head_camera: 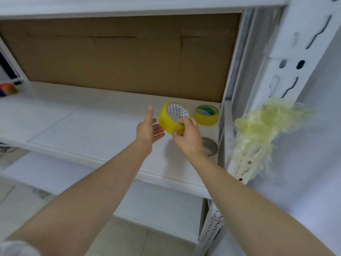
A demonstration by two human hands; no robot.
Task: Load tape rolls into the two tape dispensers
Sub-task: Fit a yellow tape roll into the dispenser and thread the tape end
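Observation:
My right hand [188, 135] grips a yellow tape roll [170, 119] by its rim, lifted and tilted above the white shelf [83, 126]. My left hand [148, 129] is open just left of the roll, palm toward it, thumb up, apart from it or barely touching. A second yellow tape roll [207, 115] with a green-printed core lies flat at the shelf's back right corner. A third roll [210, 145] with a brown core lies flat behind my right wrist, partly hidden. No tape dispenser is in view.
A brown cardboard sheet [120, 58] backs the shelf. A white slotted metal upright [284, 74] stands to the right, with a crumpled wad of yellowish tape [265, 126] stuck on it. A lower shelf [156, 204] lies beneath. A blurred orange object [8, 88] sits far left.

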